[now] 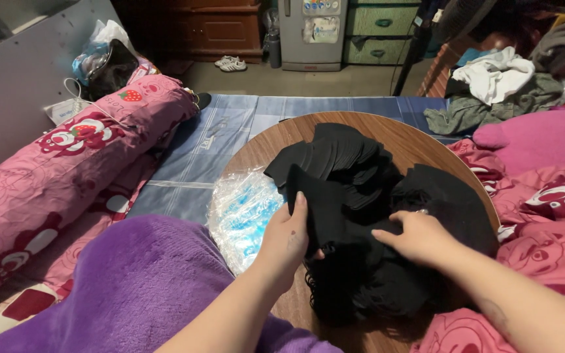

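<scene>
My left hand [287, 236] pinches a black fabric piece [318, 209] from the black pile [387, 216] on the round wooden surface [420, 140]; my right hand [416, 236] presses spread fingers on it.

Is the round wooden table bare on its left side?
No, a clear plastic bag with blue inside lies on the table there.

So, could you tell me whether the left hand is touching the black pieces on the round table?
Touching. The head view shows the left hand gripping a black piece, thumb laid over its edge, with no gap.
</scene>
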